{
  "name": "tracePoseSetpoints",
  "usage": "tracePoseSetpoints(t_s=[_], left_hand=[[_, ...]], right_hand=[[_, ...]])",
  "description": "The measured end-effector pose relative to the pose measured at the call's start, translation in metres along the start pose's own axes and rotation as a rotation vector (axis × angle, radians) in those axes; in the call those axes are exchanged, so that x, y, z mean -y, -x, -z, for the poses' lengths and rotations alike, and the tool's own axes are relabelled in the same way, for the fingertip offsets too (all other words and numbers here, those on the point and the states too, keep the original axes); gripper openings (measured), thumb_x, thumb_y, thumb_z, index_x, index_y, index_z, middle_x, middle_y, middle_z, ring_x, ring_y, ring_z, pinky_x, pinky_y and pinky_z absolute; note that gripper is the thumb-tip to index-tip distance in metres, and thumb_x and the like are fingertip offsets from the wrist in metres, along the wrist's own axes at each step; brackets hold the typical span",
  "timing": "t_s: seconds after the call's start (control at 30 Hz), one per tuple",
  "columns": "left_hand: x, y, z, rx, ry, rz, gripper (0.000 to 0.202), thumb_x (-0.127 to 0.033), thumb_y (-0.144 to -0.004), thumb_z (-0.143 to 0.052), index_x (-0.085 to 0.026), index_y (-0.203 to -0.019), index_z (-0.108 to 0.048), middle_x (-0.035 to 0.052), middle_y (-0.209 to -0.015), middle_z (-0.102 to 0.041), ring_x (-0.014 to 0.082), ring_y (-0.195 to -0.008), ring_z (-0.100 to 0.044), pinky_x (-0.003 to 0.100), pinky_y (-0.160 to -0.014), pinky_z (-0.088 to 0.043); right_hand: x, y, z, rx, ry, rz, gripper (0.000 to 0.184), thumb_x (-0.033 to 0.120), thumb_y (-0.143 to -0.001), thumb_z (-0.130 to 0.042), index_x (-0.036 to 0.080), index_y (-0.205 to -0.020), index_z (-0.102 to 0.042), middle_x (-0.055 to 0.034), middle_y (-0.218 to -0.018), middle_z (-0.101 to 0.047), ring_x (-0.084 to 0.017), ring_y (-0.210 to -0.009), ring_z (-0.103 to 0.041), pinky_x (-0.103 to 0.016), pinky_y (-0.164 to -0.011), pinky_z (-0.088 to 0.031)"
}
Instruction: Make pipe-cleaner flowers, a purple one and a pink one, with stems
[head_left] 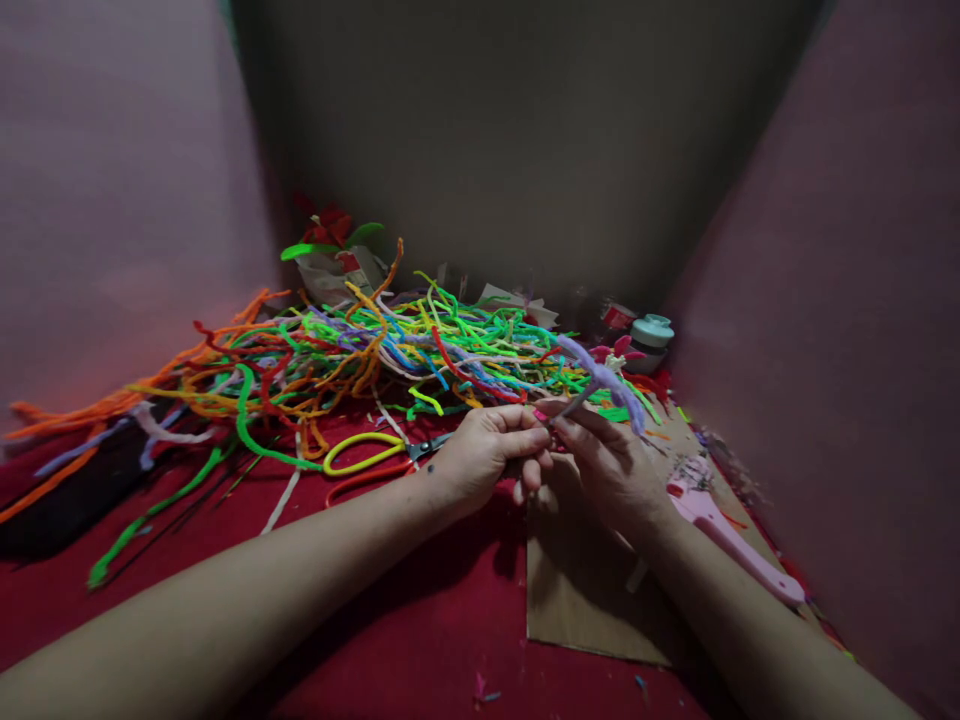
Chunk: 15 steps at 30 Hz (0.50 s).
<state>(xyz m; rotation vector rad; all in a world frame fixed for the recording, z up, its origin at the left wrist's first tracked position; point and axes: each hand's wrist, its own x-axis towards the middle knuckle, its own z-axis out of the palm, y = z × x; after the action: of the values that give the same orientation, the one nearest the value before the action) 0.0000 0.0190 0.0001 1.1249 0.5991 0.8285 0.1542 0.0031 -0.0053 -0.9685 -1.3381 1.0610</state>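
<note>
My left hand (487, 450) is closed in a pinch, its fingertips meeting those of my right hand (611, 465) over the cardboard. A purple pipe cleaner (609, 378) with fuzzy, bent ends rises from between the two hands. Its thin stem runs down into the fingers of both. A small pink bit shows at the fingertips, mostly covered. Beside my left wrist lie scissors (364, 455) with yellow and orange handles, the blades partly behind the hand. Dark pink petal-like pieces with a pale centre (616, 355) sit just behind the purple pipe cleaner.
A tangled heap of coloured pipe cleaners (405, 345) spreads across the back of the red cloth (427, 610). Cardboard (585, 600) lies under my right arm. A pink-handled tool (739, 550) with fluff at its head is to the right. A jar with a pale blue lid (652, 328) stands behind.
</note>
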Motion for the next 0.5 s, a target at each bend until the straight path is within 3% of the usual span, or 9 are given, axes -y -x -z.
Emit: tracePoseSetpoints(t_s=[0.2,0.33,0.5], left_hand=[[-0.002,0.000,0.001,0.135,0.177,0.090,0.019,-0.024,-0.082,-0.058,-0.010,-0.069,-0.057,-0.0014,-0.047,-0.059,0.0062,-0.028,-0.048,0.014,-0.029,-0.039],[0.001,-0.002,0.008,0.256,0.246,0.133,0.020,-0.028,-0.082,-0.060,-0.009,-0.074,-0.060,-0.0010,-0.047,-0.059,0.0053,-0.026,-0.045,0.014,-0.028,-0.035],[0.003,-0.003,0.014,0.302,0.361,0.211,0.016,-0.024,-0.076,-0.067,-0.009,-0.078,-0.062,0.0025,-0.061,-0.066,-0.0003,-0.027,-0.037,0.011,-0.028,-0.030]], right_hand=[[0.002,-0.002,0.003,0.027,0.251,0.240,0.020,0.032,-0.082,-0.059,0.028,-0.097,-0.073,-0.0022,-0.106,-0.069,-0.023,-0.107,-0.059,-0.039,-0.096,-0.043],[0.004,-0.002,0.002,0.051,0.269,0.263,0.020,0.032,-0.083,-0.057,0.029,-0.096,-0.073,-0.0022,-0.104,-0.070,-0.022,-0.106,-0.059,-0.038,-0.096,-0.044],[0.002,-0.001,0.002,0.082,0.190,0.254,0.018,0.031,-0.083,-0.058,0.028,-0.092,-0.074,-0.0022,-0.101,-0.070,-0.022,-0.105,-0.060,-0.035,-0.093,-0.045]])
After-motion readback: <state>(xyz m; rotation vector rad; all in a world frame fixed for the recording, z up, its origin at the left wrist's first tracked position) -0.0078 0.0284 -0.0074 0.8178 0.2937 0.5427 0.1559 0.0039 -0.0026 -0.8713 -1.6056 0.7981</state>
